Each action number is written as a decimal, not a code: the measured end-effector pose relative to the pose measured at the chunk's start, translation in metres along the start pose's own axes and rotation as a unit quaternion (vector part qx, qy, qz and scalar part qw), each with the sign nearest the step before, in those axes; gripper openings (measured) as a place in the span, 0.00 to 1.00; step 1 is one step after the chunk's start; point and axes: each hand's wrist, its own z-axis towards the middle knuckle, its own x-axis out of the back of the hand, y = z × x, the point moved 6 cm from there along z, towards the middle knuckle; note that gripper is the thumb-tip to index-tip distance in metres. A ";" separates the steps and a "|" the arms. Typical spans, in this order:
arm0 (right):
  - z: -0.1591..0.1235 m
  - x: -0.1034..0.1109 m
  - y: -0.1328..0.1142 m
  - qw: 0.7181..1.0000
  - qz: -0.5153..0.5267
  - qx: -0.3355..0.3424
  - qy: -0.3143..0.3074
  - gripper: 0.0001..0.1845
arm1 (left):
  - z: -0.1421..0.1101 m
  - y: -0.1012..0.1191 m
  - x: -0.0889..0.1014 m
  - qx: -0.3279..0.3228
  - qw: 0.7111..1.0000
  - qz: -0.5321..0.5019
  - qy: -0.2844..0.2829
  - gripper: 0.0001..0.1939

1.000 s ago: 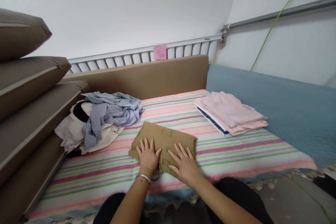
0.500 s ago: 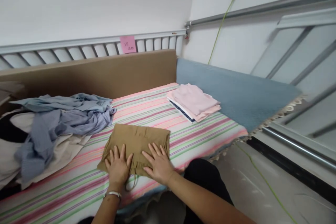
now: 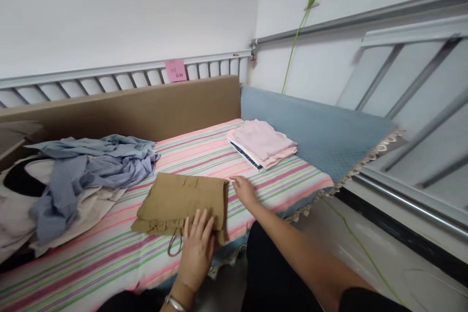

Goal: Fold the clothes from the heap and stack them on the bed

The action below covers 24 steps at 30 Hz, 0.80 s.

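A folded olive-brown garment (image 3: 183, 197) with a drawstring loop (image 3: 174, 244) at its near edge lies flat on the striped bed sheet (image 3: 120, 248). My left hand (image 3: 198, 248) rests on its near right part, fingers stretched out and lying on the cloth. At the garment's far right corner is my right hand (image 3: 244, 191), with thumb and fingers pinched together on the edge of the cloth. Beyond that hand sits a neat stack of folded clothes (image 3: 261, 141), pale pink on top with white and dark blue layers below.
Crumpled blue and grey shirts (image 3: 98, 161) are heaped with beige and black clothing at the left. A brown padded board (image 3: 146, 112) runs along the back, and a blue padded cover (image 3: 310, 122) along the right. A green cable (image 3: 298, 34) hangs from the wall socket.
My left hand has slid right across the garment's near edge. My right hand has left the garment's middle for its far right corner and closed there. The view has shifted slightly.
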 end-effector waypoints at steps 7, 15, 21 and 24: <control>0.018 -0.029 0.011 0.999 0.003 0.004 -0.039 0.17 | 0.027 0.029 -0.006 -0.002 0.997 -0.053 -0.050 0.27; 0.032 -0.035 0.027 0.999 -0.007 -0.027 -0.031 0.12 | 0.022 -0.010 -0.009 0.073 0.954 -0.278 0.085 0.11; 0.033 -0.037 0.035 0.998 -0.029 -0.053 -0.022 0.11 | 0.013 -0.004 -0.018 0.086 0.953 -0.280 0.083 0.09; 0.035 -0.033 0.036 0.997 -0.043 -0.058 -0.026 0.12 | 0.014 0.007 -0.024 0.083 0.971 -0.215 0.064 0.08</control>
